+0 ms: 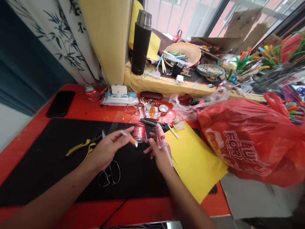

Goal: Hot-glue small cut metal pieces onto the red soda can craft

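My left hand (109,149) is closed on a short orange-and-white stick-shaped thing (130,139), whose kind I cannot make out. Its fingertips reach the side of a small red can (139,133) on the black mat. To the right of the can, my right hand (158,154) grips a pink glue gun (160,136). The gun's nozzle points away from me, and a pale glue stick (169,157) juts from its back over the wrist. Its handle is hidden by the hand. Yellow-handled pliers (81,147) lie left of my left hand, partly covered.
Bent wire or eyeglass frames (109,176) rest on the black mat (54,159). Yellow paper (193,159) and a red plastic bag (247,140) are at right. Behind are a black cutter (154,123), wet wipes (120,97), a phone (60,104) and a thermos (141,44).
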Available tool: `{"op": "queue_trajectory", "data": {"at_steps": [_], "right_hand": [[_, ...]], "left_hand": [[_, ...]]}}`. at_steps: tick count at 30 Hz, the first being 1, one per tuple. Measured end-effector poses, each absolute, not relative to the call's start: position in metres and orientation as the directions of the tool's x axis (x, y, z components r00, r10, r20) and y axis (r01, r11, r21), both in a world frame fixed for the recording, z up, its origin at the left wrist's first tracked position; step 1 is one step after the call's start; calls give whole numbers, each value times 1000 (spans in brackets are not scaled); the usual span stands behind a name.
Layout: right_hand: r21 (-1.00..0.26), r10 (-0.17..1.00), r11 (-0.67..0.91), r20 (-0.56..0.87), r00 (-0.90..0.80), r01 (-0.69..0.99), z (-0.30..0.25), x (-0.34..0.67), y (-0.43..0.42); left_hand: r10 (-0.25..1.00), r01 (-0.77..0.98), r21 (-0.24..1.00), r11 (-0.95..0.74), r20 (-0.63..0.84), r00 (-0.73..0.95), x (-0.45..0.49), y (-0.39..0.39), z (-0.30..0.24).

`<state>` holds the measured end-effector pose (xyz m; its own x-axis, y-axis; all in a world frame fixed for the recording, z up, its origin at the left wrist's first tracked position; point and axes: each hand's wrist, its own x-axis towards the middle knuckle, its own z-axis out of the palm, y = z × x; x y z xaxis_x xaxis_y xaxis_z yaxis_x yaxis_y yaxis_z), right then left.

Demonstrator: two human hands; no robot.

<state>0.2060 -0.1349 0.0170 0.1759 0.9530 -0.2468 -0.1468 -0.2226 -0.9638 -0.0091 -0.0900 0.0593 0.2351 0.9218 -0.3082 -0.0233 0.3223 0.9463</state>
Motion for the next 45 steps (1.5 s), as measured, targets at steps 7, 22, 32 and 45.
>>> {"op": "queue_trajectory", "data": {"at_steps": [7,22,32,45], "right_hand": [[-964,957,-248,-259,131,-96,17,195,-128],[-962,962,-240,-253,99,-127,19,182,-121],[-963,967,-247,-252,34,-113,17,178,-124],[-948,961,-242,-263,81,-204,17,184,-126]], "left_hand": [[920,-19,952,305,-290,262,-11,-87,57],[953,225,970,89,-149,264,-24,-70,62],[963,442,886,-141,18,270,-15,-43,56],[893,374,903,-209,21,449,-15,-44,53]]}}
